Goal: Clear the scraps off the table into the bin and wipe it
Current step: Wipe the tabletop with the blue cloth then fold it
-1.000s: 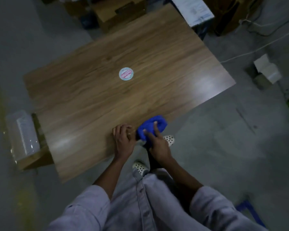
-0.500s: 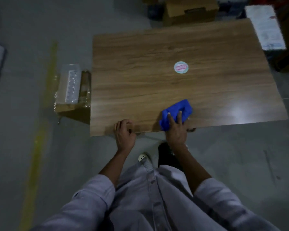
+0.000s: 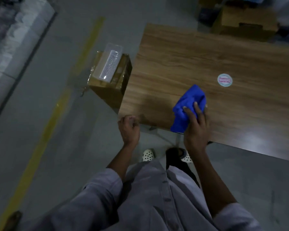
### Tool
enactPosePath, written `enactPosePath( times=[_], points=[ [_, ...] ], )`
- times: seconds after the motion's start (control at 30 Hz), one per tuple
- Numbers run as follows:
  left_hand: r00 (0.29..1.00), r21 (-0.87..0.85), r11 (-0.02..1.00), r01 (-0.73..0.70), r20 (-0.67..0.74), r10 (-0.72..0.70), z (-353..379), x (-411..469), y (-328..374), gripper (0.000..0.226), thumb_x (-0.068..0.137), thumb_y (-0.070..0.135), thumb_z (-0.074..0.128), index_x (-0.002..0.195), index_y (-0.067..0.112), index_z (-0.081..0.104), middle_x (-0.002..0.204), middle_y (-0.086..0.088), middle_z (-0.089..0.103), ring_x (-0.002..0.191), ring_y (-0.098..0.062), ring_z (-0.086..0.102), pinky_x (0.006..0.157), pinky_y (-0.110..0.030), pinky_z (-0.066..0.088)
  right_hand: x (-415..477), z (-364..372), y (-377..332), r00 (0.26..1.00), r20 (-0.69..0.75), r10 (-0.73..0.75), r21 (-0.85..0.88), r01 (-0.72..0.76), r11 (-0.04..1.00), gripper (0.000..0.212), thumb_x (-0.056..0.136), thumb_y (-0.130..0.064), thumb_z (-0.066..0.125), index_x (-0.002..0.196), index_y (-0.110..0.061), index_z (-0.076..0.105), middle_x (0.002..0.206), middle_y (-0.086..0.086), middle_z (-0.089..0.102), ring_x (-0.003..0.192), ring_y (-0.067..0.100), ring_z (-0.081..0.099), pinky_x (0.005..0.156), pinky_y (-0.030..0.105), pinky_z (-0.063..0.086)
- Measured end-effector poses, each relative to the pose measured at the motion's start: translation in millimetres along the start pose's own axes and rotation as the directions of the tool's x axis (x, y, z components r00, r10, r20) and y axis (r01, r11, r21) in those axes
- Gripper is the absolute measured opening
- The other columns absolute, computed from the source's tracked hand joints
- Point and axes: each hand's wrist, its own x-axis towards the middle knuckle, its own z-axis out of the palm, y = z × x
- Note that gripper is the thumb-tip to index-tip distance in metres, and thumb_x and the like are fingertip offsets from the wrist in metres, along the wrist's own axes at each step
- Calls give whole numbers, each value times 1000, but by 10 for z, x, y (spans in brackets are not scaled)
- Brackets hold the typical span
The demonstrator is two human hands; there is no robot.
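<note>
One blue cloth (image 3: 188,100), soft, light and limp, sits bunched at the desk's (image 3: 190,55) six o'clock edge. My right hand (image 3: 196,129) grips it from above; best taken by the whole wad. At its nine o'clock my left hand (image 3: 129,129) is curled; round what, I cannot tell.

Overall light: dim and cool; the floor (image 3: 57,147) looks grey-green and colours are muted, apart from the vivid blue cloth (image 3: 188,100).
Glare: a soft white patch on the table (image 3: 190,60) near its close edge, at the right.
Shadows: a soft dark patch on the wood by the nearest corner.
Blur: smeared throughout, worst at the upper left and on the boxes (image 3: 244,25) at the top right.
Distortion: the yellow floor line (image 3: 45,130) bends slightly.
</note>
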Motion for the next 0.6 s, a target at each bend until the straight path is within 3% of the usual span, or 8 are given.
enactPosePath(
  times=[0.1, 0.17, 0.23, 0.3, 0.4, 0.5, 0.53, 0.6],
  points=[
    [999, -11, 999, 53, -7, -53, -21, -56, -104, 33, 80, -5, 60, 110, 7, 68, 114, -15, 65, 111, -32, 50, 85, -28, 34, -188, 459, 7, 960, 262, 95, -130, -63, 990, 55, 93, -8, 64, 135, -38, 49, 165, 14, 28, 151, 52, 13, 111, 69, 32],
    [999, -8, 999, 50, -9, -50, -28, -109, -182, 33, 84, -3, 60, 114, 8, 68, 115, -14, 65, 113, -31, 49, 91, -35, 41, -367, 814, -61, 901, 420, 108, -129, -58, 990, 53, 92, -12, 67, 133, -41, 50, 167, 18, 18, 150, 56, 4, 112, 78, 19],
    [999, 7, 1000, 26, -26, -26, -46, -152, -248, 32, 84, -1, 61, 114, 7, 68, 115, -14, 66, 113, -31, 50, 94, -40, 42, -452, 1072, -230, 853, 522, 5, -83, 45, 996, 52, 89, -15, 68, 134, -38, 57, 168, 17, 15, 150, 55, -2, 117, 74, 4],
    [1000, 37, 999, -3, -27, 4, -79, -199, -292, 29, 85, 2, 61, 113, 7, 67, 114, -13, 65, 112, -31, 51, 92, -41, 43, -410, 1256, -478, 776, 608, -165, 4, 206, 979, 48, 83, -17, 73, 127, -36, 67, 168, 13, 19, 151, 54, -1, 118, 71, 0],
    [995, 80, 994, -79, -47, 83, -145, -220, -311, 22, 88, 9, 58, 108, 8, 66, 109, -11, 64, 105, -29, 52, 87, -41, 45, -167, 1538, -746, 687, 660, -304, 100, 321, 942, 32, 75, -16, 80, 104, -30, 78, 165, 8, 30, 153, 49, 5, 119, 70, 9],
    [988, 62, 995, -81, -124, 88, -211, -129, -255, 20, 93, 15, 54, 108, 8, 65, 110, -11, 63, 104, -29, 52, 88, -38, 43, 161, 1650, -907, 597, 703, -387, 212, 344, 915, 38, 79, -8, 75, 113, -24, 77, 164, 7, 32, 154, 46, 8, 121, 66, 11],
    [985, 51, 996, -76, -154, 83, -233, -75, -217, 21, 94, 17, 53, 108, 8, 65, 110, -11, 63, 104, -28, 51, 89, -37, 42, 263, 1624, -934, 592, 691, -415, 254, 338, 906, 44, 79, -2, 73, 119, -21, 75, 162, 9, 35, 153, 47, 13, 119, 64, 20],
    [974, 44, 994, -100, -202, 107, -262, 29, -175, 20, 94, 17, 52, 106, 7, 65, 108, -11, 64, 102, -25, 50, 90, -35, 41, 418, 1485, -947, 682, 592, -429, 288, 318, 903, 55, 74, 10, 69, 122, -16, 73, 159, 12, 41, 147, 50, 27, 110, 58, 38]
  ],
)
